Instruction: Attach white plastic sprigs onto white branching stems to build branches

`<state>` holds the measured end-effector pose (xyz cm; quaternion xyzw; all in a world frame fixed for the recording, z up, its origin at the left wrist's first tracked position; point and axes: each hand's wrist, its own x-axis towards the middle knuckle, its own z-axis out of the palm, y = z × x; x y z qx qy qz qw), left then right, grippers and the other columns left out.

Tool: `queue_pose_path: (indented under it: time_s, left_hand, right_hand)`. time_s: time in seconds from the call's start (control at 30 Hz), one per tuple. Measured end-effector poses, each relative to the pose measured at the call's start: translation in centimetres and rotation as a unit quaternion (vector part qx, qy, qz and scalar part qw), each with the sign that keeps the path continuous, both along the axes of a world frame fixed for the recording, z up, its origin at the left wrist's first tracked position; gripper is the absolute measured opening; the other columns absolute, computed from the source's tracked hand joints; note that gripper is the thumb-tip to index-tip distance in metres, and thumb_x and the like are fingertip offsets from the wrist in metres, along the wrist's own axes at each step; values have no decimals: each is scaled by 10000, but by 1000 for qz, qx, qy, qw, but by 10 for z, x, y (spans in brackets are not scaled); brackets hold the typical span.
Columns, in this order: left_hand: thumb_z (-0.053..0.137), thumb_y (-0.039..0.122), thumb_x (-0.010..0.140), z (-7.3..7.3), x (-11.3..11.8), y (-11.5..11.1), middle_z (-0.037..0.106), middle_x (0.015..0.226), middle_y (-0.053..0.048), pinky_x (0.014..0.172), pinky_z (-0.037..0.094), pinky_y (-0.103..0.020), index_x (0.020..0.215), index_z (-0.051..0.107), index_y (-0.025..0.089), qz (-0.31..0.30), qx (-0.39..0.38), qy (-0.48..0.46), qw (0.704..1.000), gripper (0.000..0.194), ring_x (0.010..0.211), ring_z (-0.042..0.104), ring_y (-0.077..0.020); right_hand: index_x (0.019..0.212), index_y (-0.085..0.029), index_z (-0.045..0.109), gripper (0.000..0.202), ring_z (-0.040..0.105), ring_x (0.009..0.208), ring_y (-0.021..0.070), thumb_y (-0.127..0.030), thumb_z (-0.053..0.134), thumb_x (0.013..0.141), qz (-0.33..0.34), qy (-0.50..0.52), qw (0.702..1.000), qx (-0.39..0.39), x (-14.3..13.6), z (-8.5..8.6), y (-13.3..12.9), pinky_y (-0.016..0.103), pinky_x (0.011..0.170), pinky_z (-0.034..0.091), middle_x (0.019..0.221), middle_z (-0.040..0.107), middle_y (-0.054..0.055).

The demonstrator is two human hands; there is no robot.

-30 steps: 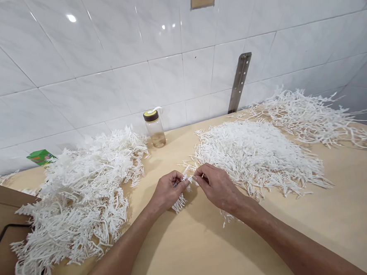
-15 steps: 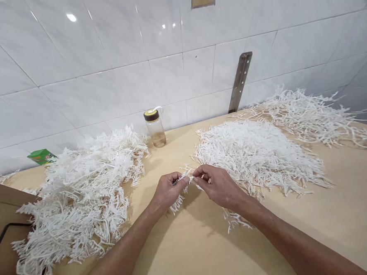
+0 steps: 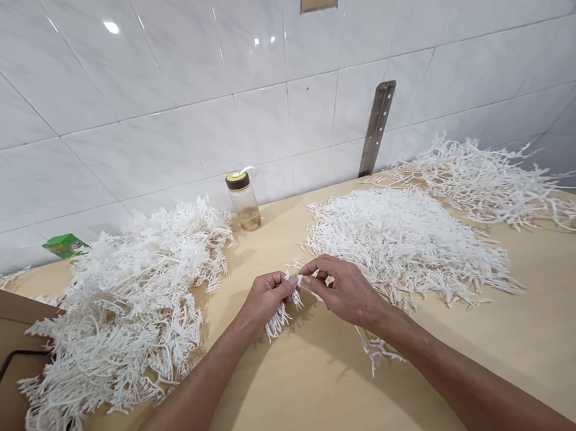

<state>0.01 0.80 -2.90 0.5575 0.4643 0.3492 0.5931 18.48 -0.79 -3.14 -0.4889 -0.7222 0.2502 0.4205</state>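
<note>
A: Nearest, at the bottom edge?

B: Left forearm (image 3: 201, 390) and right forearm (image 3: 438, 359), both cut off by the frame, slanting inward over a pale, wood-toned surface (image 3: 290, 404). Below the right wrist, a white sprig (image 3: 377, 350), partly covered by the forearm; impossible to tell whether loose or hanging from above.

A: And the fingers?

B: On the left hand (image 3: 264, 300), folded closed, thumb pressed over a bunch of white strands (image 3: 278, 325), frayed ends drooping underneath. On the right hand (image 3: 342, 291), thumb and forefinger pinched together at the tips, apparently on a thin strand (image 3: 299, 284).

A: Direction of that strand from the fingers?

B: Directly between both sets, bridging the narrow gap from left thumb to right fingertips. Long axis roughly sideways, as far as visible. Neither hand clearly nearer; seemingly touched by both.

A: Anything hidden there?

B: Undersides of both hands and the exact grip points. Too small and overlapped to tell one piece from several.

A: Farther out?

B: To the left, a tangled white heap (image 3: 128, 310), partly hiding a green packet (image 3: 64, 246). To the right, a dense heap (image 3: 396, 235), with a sparser heap (image 3: 491, 180) beyond. Between, an upright bottle (image 3: 245, 205). Behind everything, a glossy tiled wall (image 3: 186, 65).
</note>
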Motion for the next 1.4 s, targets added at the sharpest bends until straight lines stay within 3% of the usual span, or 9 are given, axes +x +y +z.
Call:
queue_pose_path:
  time_s: [0.2,0.4,0.53,0.77,1.07,1.4]
  left_hand:
    - [724,561,708,4,-1,-1,494,517,19,478,286,-226,618,546,153,-7,-36,-9,999,455,466,403,-79]
    - [696,525,757,-1,2,-2,496,550,35,522,328,-217,679,532,163,17,66,31,997,405,518,437,-87]
    - [669,452,780,0,3,-5,526,632,35,557,368,-220,747,550,172,45,144,72,986,307,567,474,-97]
    - [620,380,826,-1,2,-7,537,642,37,544,347,-217,789,582,180,49,208,142,966,208,578,450,-100]
    - [629,364,814,-1,3,-7,548,621,43,520,332,-211,848,591,189,44,203,153,966,182,539,440,-97]
    - [640,441,796,4,3,-6,566,624,11,548,350,-231,740,673,169,36,162,134,977,281,581,462,-122]
  right_hand:
    - [870,-200,684,171,612,621,133,-313,558,889,10,12,999,-46,-1,4,-3,260,575,493,850,697,38]
    - [815,-191,643,218,544,426,102,-364,531,885,-7,34,988,-150,-4,6,-2,246,488,458,642,618,-26]
    - [804,-182,638,206,545,429,106,-353,534,858,-6,37,982,-185,-6,6,-2,240,460,445,647,604,-28]
    - [767,-185,638,161,543,533,124,-275,518,826,-28,-39,989,-142,-7,4,-2,242,518,405,674,643,-4]
    - [728,-199,590,108,508,559,126,-190,513,804,-35,-84,994,-54,-8,1,-2,247,557,365,642,606,-16]
    - [753,-202,621,135,526,572,133,-207,514,834,-27,-76,995,-58,-8,4,-3,255,563,373,651,616,-12]
